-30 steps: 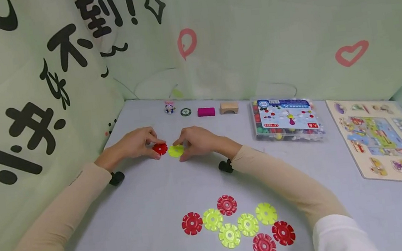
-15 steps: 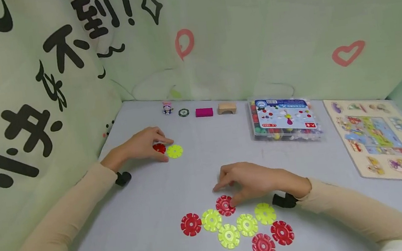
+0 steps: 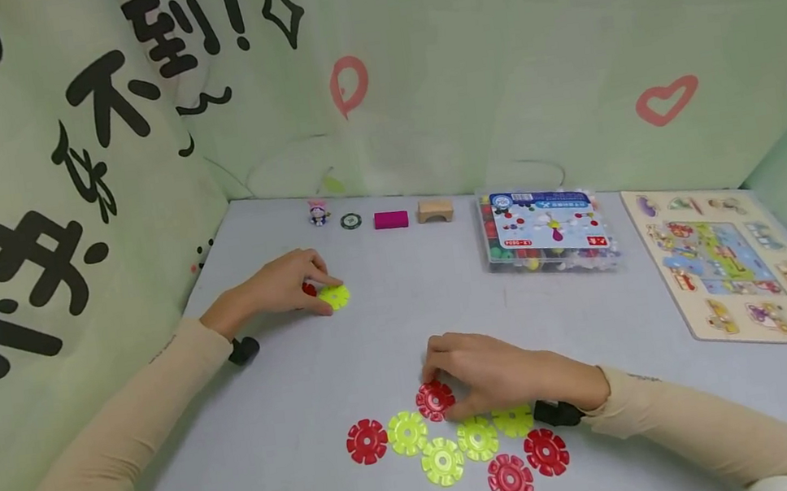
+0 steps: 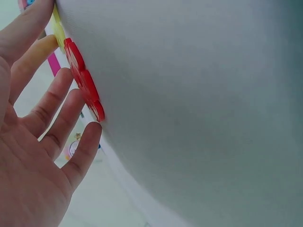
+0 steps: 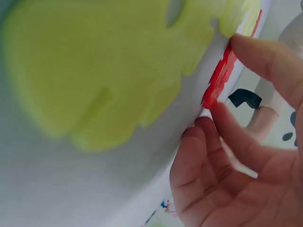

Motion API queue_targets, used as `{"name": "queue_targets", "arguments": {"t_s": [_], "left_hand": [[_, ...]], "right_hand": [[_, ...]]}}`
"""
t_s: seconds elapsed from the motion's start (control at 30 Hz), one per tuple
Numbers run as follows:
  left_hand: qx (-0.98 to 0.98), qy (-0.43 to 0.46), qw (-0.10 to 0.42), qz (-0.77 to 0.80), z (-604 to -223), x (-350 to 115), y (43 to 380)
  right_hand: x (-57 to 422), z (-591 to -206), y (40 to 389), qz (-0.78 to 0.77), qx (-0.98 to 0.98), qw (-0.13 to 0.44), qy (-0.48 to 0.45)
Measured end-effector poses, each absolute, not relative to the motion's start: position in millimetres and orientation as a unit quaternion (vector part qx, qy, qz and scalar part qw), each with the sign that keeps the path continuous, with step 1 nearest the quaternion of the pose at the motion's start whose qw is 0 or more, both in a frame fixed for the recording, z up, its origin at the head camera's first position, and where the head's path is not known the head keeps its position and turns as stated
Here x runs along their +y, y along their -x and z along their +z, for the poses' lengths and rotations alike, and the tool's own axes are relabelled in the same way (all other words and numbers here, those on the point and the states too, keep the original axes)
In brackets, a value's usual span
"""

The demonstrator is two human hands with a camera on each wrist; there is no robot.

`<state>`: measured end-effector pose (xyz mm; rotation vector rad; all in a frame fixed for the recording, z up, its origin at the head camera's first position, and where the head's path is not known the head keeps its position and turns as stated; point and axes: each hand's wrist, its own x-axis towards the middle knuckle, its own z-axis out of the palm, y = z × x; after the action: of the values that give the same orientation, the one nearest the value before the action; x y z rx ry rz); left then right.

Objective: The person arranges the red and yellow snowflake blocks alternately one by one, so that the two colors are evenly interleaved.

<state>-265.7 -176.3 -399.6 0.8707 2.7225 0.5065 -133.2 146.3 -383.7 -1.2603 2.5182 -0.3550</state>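
Nearest on the table [image 3: 263, 442], red and yellow discs [image 3: 442, 461] lie in a loose cluster. At its far side the right hand [image 3: 493, 371] pinches a red disc [image 3: 435, 401] by the edges. Farther off, the left hand's [image 3: 282, 285] thumb and forefinger flank a yellow disc [image 3: 334, 297]; I cannot tell whether they grip. Beyond are a figurine [image 3: 319, 213], pink block [image 3: 391, 219], arch [image 3: 436, 210] and box [image 3: 549, 228].

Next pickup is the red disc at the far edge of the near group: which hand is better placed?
Right, most likely. The right hand already has thumb and fingertip at the edges of that red disc, while the left hand is farther off, touching a yellow disc.
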Motion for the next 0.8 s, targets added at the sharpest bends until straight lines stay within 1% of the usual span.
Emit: {"name": "queue_targets", "arguments": {"t_s": [0.17,0.5,0.63,0.8], "left_hand": [[0.933,-0.293,0.122,0.17,-400.6,-176.0,266.3],[0.935,-0.284,0.132,0.165,-397.2,-173.8,262.8],[0.937,-0.283,0.129,0.16,-395.6,-172.3,261.0],[0.939,-0.283,0.122,0.155,-394.5,-172.0,260.1]], "right_hand": [[145.0,-381.8,132.2,-0.161,0.878,0.169,0.418],[145.8,-380.4,131.9,-0.229,0.853,0.238,0.405],[146.1,-382.9,135.2,-0.23,0.851,0.24,0.406],[144.5,-382.8,138.1,-0.219,0.852,0.222,0.42]]}}
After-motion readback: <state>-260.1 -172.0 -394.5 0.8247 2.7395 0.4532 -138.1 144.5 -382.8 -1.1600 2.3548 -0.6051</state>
